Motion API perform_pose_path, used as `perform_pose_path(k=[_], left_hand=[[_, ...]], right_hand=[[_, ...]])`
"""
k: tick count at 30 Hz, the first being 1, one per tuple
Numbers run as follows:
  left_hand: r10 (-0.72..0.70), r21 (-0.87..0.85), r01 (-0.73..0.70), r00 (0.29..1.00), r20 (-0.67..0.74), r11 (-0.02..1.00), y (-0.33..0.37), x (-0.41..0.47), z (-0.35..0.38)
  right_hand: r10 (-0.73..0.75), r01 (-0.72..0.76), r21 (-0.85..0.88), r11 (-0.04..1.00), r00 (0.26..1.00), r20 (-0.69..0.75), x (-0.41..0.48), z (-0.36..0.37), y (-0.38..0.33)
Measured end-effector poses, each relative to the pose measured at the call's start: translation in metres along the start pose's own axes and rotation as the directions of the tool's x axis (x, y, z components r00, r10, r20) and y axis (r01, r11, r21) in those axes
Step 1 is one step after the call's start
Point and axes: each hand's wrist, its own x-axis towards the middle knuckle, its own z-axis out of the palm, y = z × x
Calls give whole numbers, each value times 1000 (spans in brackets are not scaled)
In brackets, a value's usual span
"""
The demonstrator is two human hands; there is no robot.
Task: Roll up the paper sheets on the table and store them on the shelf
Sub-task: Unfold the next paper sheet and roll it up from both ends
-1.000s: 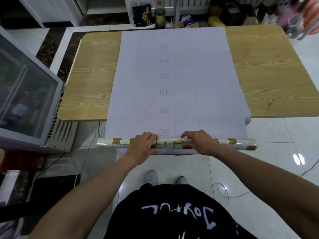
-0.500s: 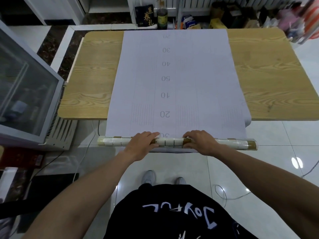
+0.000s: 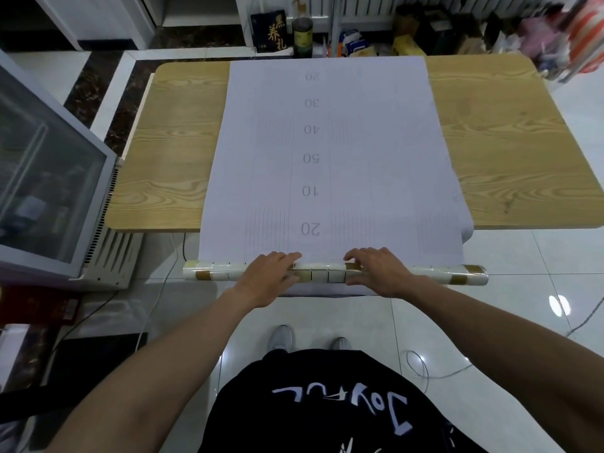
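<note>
— Holding the roll (image 3: 330, 273) like this, in the air just before the table (image 3: 176, 165) edge, why?

— My left hand (image 3: 266, 277) and right hand (image 3: 380, 273) both curl over its middle, near each other, so it turns evenly and the paper sheet (image 3: 330, 152) winds straight. I think the rolling is only begun; most of the sheet lies flat on the wood, with printed numbers.

— And the room?

— White tiled floor (image 3: 510, 322), a glass cabinet (image 3: 42, 178) on my left, cluttered shelves (image 3: 366, 14) behind the table, where the roll should go later
</note>
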Motion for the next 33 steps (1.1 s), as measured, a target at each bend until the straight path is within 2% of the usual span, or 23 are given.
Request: perform_pose_path(k=[9, 15, 20, 27, 30, 33], left_hand=[[82, 70, -76, 992, -95, 995, -1, 2, -2], [67, 83, -59, 993, -94, 995, 0, 2, -6], [78, 139, -61, 990, -118, 988, -2, 4, -7], [34, 82, -28, 997, -70, 996, 0, 7, -8], [22, 68, -19, 999, -42, 998, 1, 8, -8], [58, 123, -48, 995, -77, 991, 0, 6, -8]], right_hand=[[-48, 47, -53, 997, 999, -23, -3, -1, 5], [11, -16, -72, 997, 998, -67, 0, 1, 0], [-26, 19, -142, 990, 998, -49, 2, -2, -3], [-29, 29, -201, 979, 1000, 3, 1, -5, -2], [17, -21, -153, 988, 1000, -24, 2, -8, -5], [17, -21, -144, 989, 999, -31, 3, -11, -5]])
